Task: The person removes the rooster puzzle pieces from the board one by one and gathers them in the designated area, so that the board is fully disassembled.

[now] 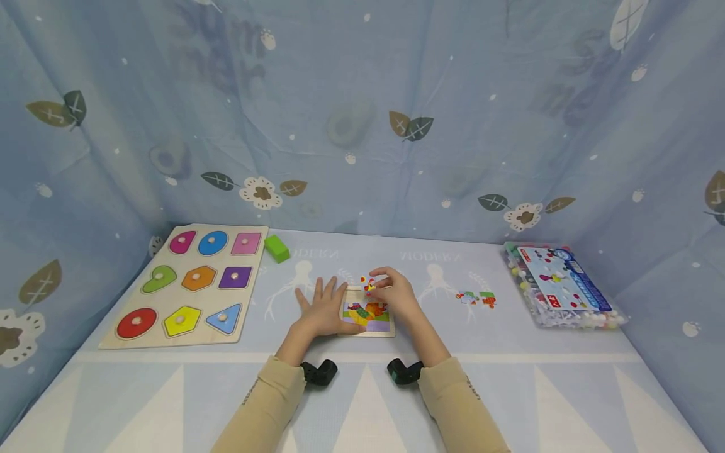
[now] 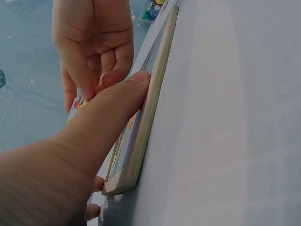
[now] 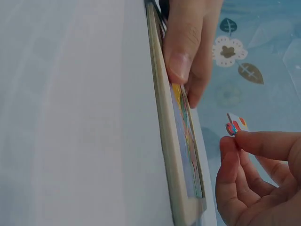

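A small wooden-framed picture puzzle (image 1: 374, 324) lies on the table, with colourful pieces inside its frame. My left hand (image 1: 325, 311) rests on its left side, fingers spread and thumb on the lower edge; in the left wrist view the thumb (image 2: 113, 106) presses the frame (image 2: 153, 103). Above the puzzle's upper part, my right hand (image 1: 396, 297) pinches a small puzzle piece (image 1: 368, 284) between thumb and fingers. The right wrist view shows this piece (image 3: 237, 123) held clear of the frame (image 3: 164, 122) by the right hand (image 3: 263, 174).
Two loose puzzle pieces (image 1: 477, 298) lie on the right. A wooden shape board (image 1: 187, 286) with knobbed shapes is at the left, beside a green block (image 1: 277, 248). At the far right sits a clear plastic box (image 1: 561, 286). A patterned curtain (image 1: 362, 170) hangs behind the table.
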Demonstrator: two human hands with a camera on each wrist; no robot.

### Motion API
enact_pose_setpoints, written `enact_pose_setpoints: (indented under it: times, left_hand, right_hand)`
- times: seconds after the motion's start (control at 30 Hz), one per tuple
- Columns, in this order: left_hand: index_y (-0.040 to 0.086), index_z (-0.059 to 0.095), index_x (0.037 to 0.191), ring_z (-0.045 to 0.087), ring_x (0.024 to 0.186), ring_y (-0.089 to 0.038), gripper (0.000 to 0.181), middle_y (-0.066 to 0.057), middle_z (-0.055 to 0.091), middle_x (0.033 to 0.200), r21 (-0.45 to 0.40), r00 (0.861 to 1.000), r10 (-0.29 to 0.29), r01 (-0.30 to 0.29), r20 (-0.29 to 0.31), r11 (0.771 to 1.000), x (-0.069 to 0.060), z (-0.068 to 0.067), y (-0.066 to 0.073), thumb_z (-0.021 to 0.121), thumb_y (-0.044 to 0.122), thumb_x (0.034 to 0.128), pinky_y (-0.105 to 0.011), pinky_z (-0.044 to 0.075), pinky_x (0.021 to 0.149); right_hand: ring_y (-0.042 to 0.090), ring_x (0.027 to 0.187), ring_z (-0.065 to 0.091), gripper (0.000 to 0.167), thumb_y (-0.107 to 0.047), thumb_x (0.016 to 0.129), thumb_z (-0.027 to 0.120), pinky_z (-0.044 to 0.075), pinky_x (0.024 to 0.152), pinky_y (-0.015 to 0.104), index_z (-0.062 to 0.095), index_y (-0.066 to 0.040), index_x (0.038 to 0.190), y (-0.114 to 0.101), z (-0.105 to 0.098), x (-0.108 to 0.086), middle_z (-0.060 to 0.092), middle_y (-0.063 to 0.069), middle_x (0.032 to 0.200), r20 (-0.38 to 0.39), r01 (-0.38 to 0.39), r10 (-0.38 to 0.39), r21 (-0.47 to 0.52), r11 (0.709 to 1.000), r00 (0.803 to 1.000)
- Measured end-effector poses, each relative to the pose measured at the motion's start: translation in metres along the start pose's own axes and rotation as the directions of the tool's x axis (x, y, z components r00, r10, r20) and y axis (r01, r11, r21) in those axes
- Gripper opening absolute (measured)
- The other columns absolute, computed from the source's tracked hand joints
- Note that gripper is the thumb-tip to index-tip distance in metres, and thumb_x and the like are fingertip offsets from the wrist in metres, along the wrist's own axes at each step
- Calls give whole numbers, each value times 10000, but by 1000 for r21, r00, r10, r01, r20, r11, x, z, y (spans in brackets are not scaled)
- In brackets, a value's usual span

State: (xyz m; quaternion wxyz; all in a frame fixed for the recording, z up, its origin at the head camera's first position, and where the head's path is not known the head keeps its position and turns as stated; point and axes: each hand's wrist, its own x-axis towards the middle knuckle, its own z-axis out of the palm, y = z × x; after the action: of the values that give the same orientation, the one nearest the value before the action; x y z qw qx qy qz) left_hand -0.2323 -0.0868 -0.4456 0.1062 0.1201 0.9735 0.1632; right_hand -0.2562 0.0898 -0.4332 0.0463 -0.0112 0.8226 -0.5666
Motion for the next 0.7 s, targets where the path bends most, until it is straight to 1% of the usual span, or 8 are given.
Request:
enact_pose_setpoints:
  times: [0.1, 0.23, 0.43, 0.53, 0.7]
  left_hand:
    - [105, 244, 1467, 1, 1393, -410, 1069, -157, 127, 1532, 0, 1000, -4, 4, 2, 1000, 0, 0, 0, 672, 660, 660, -719, -79, 966]
    - [102, 242, 1467, 5, 1393, -409, 1072, -157, 128, 1532, -6, 1000, -3, 3, 1, 1000, -1, -1, 1, 677, 655, 658, -719, -81, 965]
    - [102, 238, 1468, 1, 1392, -411, 1071, -161, 121, 1532, -12, 1000, 6, -6, 1, 1000, -2, -2, 1, 680, 650, 661, -718, -87, 963]
    - [104, 245, 1466, 1, 1393, -409, 1073, -160, 124, 1532, -16, 1000, 10, -10, -6, 1000, -3, -2, 0, 683, 653, 655, -717, -93, 962]
    - [106, 245, 1467, -9, 1394, -404, 1077, -156, 119, 1534, -19, 1000, 13, -13, -14, 1000, -3, -2, -1, 683, 656, 652, -716, -103, 960]
  right_hand:
    - [186, 697, 602, 356, 24, 752, 664, 524, 663, 288, 614, -59, 1095, 4, -6, 1, 575, 99, 862, -26, -11, 12, 54, 998, 1000]
    - [197, 706, 603, 312, 12, 778, 643, 514, 660, 301, 619, -38, 1084, 7, -15, 1, 584, 106, 855, -55, -6, 10, 70, 998, 998]
    - [190, 761, 586, 277, -38, 821, 629, 495, 675, 293, 617, -38, 1098, 11, -31, 1, 601, 110, 885, -67, -15, 17, 36, 999, 998]
    - [171, 765, 573, 279, -53, 830, 625, 482, 686, 276, 614, -47, 1108, 13, -40, 0, 602, 103, 902, -67, -29, 29, 13, 1000, 997]
    - [162, 757, 568, 291, -55, 832, 625, 471, 692, 271, 609, -44, 1123, 16, -53, -1, 606, 107, 911, -84, -46, 46, 4, 999, 995]
